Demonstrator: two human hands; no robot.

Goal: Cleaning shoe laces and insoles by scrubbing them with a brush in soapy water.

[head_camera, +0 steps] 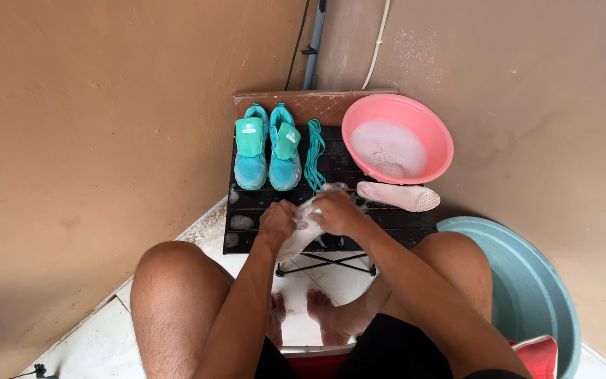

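My left hand [276, 219] and my right hand [337, 213] both grip a wet, soapy white insole [303, 228] over the near edge of a small black slatted table [401, 221]. The hands are pressed close together on it. A second white insole [400, 196] lies on the table to the right. A pair of teal sneakers [268, 149] stands at the table's far left, with teal laces [313, 154] lying beside them.
A pink basin [422, 116] with soapy water stands at the table's far right. A pale blue tub [534, 281] sits on the floor at my right. Tan walls close in on both sides, and my knees and bare feet are below the table.
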